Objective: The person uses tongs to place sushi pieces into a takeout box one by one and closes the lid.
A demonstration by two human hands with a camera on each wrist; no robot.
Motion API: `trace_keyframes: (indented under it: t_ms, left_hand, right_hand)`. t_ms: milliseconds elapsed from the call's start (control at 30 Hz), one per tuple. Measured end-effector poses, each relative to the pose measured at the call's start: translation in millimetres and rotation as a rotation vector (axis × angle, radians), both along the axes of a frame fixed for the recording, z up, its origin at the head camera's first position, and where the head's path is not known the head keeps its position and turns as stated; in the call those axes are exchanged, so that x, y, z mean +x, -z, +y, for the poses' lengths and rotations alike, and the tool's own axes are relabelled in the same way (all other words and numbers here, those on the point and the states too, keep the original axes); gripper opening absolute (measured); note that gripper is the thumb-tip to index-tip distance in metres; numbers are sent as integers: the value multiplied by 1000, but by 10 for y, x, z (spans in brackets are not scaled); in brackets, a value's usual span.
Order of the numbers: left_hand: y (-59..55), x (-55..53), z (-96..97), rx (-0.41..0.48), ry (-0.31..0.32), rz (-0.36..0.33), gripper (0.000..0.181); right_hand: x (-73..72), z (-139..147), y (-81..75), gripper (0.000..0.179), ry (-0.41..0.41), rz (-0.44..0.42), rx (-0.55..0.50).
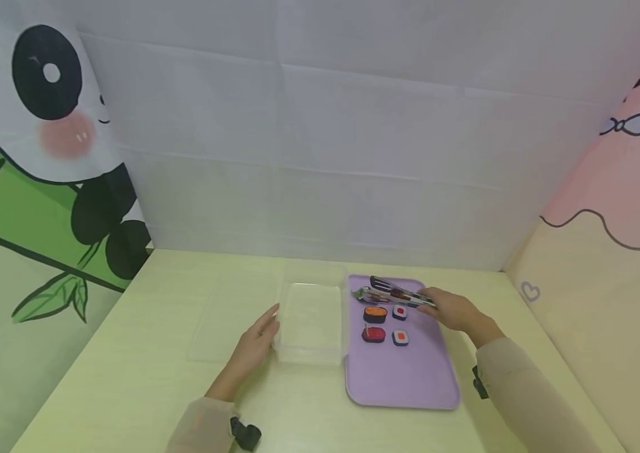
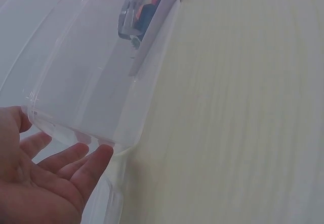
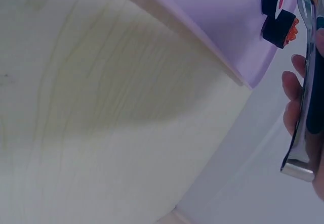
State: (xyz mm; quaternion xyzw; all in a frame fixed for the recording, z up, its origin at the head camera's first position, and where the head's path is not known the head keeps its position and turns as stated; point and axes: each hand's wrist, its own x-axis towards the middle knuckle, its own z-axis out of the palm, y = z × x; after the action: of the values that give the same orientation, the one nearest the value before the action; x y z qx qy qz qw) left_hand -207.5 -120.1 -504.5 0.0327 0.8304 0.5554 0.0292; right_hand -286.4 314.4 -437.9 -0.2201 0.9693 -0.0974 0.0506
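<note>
My left hand [image 1: 254, 341] rests its extended fingertips against the left wall of a clear plastic box [image 1: 312, 360]. The left wrist view shows its fingers [image 2: 93, 171] on the outside of that wall. With my right hand [image 1: 452, 308] I hold metal tongs [image 3: 302, 118], tilted low over the far part of a purple tray [image 1: 402, 380]. Their tips overlap a green-edged sushi piece [image 1: 361, 294]. Nearer on the tray are an orange-topped sushi [image 1: 375, 314], a red-topped sushi [image 1: 373, 335] and two white-and-dark sushi rolls [image 1: 400, 338].
A clear flat lid [image 1: 229, 324] lies left of the box on the pale wooden table [image 1: 144, 352]. White sheeting [image 1: 320, 138] stands behind the table. Printed cartoon panels flank both sides. The tray stands right beside the box.
</note>
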Motion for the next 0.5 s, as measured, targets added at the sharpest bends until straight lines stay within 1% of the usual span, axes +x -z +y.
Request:
trace_keyframes:
  t_ms: [133,200,367,500]
  left_hand:
    - [10,-4,3,4,-2,-1,49]
    - [14,-5,2,4,-3,-2,49]
    - [24,-5,-2,3,-5,-4,49]
    - [31,-7,0,4,-11,-9,49]
  right_hand:
    - [-51,-58,0,46,-6,-27,21]
    - [-63,-82,1,43,-8,-27,32]
    - [-66,-113,-4,38,-19,8,51]
    - [-61,-118,-96,39,-31,60,26]
